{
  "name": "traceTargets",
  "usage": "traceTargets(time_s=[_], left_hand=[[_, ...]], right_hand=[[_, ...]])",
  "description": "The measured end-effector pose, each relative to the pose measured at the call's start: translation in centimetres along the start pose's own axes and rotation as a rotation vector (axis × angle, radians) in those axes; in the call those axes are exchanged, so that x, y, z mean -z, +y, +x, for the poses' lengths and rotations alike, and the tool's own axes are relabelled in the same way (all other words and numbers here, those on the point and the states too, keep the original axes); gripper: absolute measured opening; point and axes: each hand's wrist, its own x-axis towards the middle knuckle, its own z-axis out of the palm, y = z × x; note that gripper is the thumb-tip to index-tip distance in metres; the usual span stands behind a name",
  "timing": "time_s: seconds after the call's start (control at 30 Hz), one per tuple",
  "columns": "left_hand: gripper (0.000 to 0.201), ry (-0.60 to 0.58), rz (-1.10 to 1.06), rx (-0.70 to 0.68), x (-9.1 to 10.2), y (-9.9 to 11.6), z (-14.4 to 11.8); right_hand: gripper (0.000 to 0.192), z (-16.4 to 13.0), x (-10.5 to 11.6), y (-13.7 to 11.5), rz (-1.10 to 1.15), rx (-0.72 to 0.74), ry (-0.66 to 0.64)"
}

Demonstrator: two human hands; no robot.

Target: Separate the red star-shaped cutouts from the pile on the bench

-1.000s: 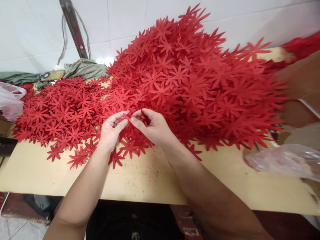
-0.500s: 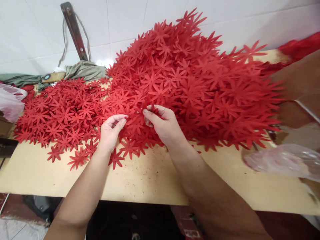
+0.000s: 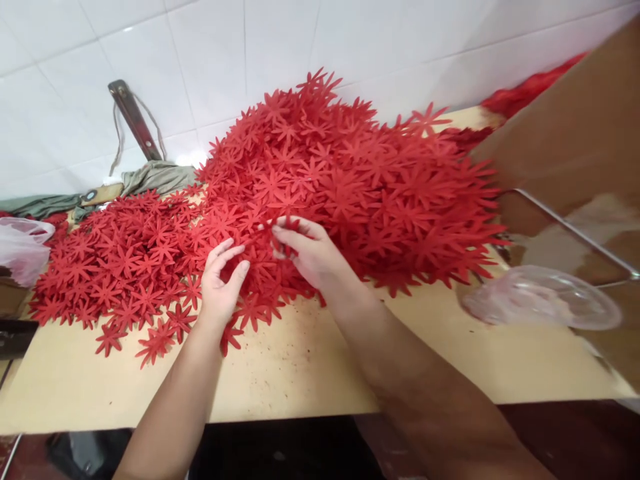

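Note:
My right hand (image 3: 310, 252) is closed, thumb against fingers, on a dark red flower-shaped cutout (image 3: 286, 249) with narrow petals; the fingers hide part of it. My left hand (image 3: 220, 287) is held just to its left, fingers and thumb apart with nothing in them. Behind both hands rises a large heap of red flower cutouts (image 3: 350, 187). A lower pile of similar cutouts (image 3: 120, 260) spreads to the left. Near my left forearm, a few single cutouts (image 3: 157, 343) lie on the tabletop.
The pale tabletop (image 3: 300, 373) carries small reddish crumbs. At right stand a brown cardboard box (image 3: 565, 140) and a clear plastic bag (image 3: 540, 300). A whitish plastic bag (image 3: 23, 247) sits at the left edge. Grey-green cloth (image 3: 160, 179) lies by the tiled wall (image 3: 210, 60).
My left fingers have spread from a near pinch. My right hand keeps its hold on the cutout. The camera view has shifted, putting the wall and heap lower in the picture.

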Motion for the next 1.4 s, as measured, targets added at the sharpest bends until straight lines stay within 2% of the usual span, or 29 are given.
traceTargets(time_s=[0.13, 0.37, 0.53, 0.67, 0.8, 0.93, 1.07, 1.27, 1.4], left_hand=[[0.024, 0.021, -0.148, 0.074, -0.5, -0.2, -0.1], [0.026, 0.160, -0.295, 0.163, -1.1, 0.0, 0.2], [0.031, 0.136, -0.312, 0.156, -1.2, 0.2, 0.2], [0.033, 0.101, -0.304, 0.147, -1.3, 0.1, -0.1], [0.032, 0.065, -0.299, 0.126, -1.3, -0.1, -0.1], [0.029, 0.082, -0.314, 0.065, -1.0, 0.2, 0.0], [0.031, 0.061, -0.369, 0.076, -0.9, 0.2, -0.2], [0.028, 0.055, -0.408, 0.146, -1.6, -0.4, -0.4], [0.025, 0.083, -0.459, 0.181, -1.4, -0.2, -0.3]], right_hand=[[0.032, -0.6, -1.2, 1.0, -0.071, -0.058, -0.172], [0.028, -0.9, -1.8, 1.1, -0.145, 0.044, -0.259], [0.036, -1.0, -1.6, 1.1, -0.245, 0.077, -0.244], [0.029, -0.8, -1.4, 1.5, -0.301, 0.079, -0.213], [0.030, -0.6, -1.3, 1.8, -0.293, 0.133, -0.181], [0.031, -0.6, -1.0, 1.7, -0.342, 0.202, -0.185], [0.032, -0.9, -1.0, 1.5, -0.380, 0.240, -0.200], [0.038, -1.2, -1.4, 1.7, -0.399, 0.201, -0.257], [0.049, -1.0, -1.2, 1.7, -0.321, 0.115, -0.316]])
